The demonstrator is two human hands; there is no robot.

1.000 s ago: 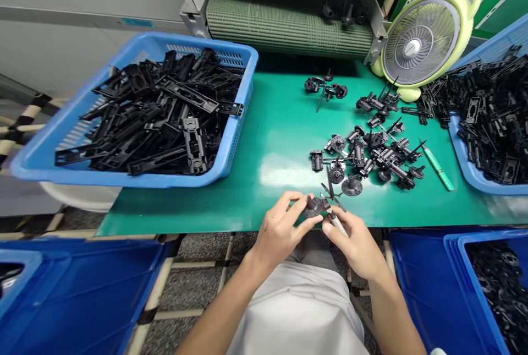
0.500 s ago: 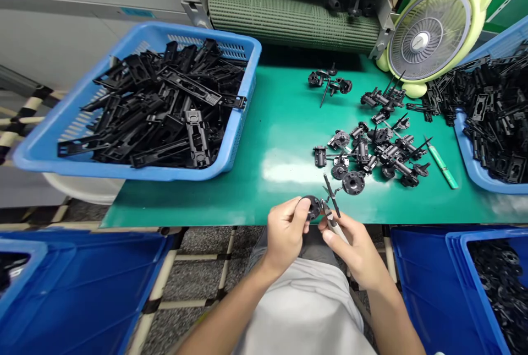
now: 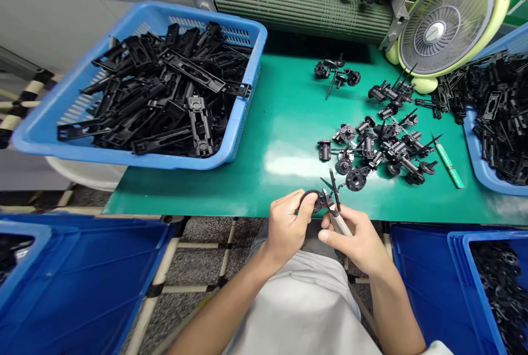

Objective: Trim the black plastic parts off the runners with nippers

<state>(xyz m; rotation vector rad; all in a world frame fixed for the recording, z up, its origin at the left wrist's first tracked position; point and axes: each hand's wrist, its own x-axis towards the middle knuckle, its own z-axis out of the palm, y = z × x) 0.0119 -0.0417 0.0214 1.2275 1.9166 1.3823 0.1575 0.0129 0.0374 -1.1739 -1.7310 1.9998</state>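
L hand [image 3: 286, 228] pinches black plastic part [image 3: 315, 201] just past front edge of tabletop [image 3: 289, 118]; R hand [image 3: 355, 242] grips nippers [image 3: 340, 222]. Part looks light, stiff, brittle: hold by thick ring [image 3: 304, 198], not thin arms [image 3: 335, 191].

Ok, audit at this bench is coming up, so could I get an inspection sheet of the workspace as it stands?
Surface: green bench mat, glare patch near the middle, loose parts lying on it.
Job's things: left hand grips a black moulded part; right hand holds pale-handled cutters at it.
Clutter: scattered black moulded parts; green-handled craft knife beside them.
Grippers: bare hands, both occupied.
Cables: nothing seen.
Surroundings: blue basket of black frames, desk fan, mesh conveyor belt, blue bin below.
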